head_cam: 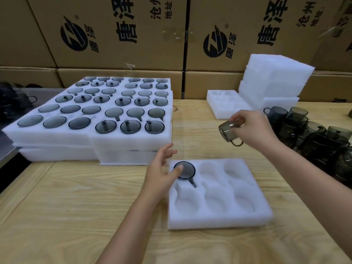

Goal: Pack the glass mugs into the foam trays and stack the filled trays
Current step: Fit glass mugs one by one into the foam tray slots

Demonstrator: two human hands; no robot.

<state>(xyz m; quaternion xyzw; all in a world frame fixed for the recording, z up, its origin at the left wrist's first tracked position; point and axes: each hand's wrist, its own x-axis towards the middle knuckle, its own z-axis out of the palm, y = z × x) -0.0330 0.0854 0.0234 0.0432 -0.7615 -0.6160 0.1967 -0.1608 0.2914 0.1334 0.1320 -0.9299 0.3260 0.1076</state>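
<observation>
White foam shows the progress: filled trays (114, 141) stand stacked at the left of the bench (76, 206), so much of the job looks done. The near foam tray (209, 223) holds one seated mug (185, 170) in its far-left pocket, and five pockets are bare. The left hand (162, 172) is relaxed and spread, thumb on that mug's rim. The right hand (251, 128) grips a smoky glass mug (226, 131) in the air beyond the tray. Loose mugs (314, 136) and empty trays (276, 77) wait at the right.

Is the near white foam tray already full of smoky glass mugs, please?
No, the white foam tray holds only one smoky glass mug, in its far-left pocket; five pockets lie empty.
</observation>
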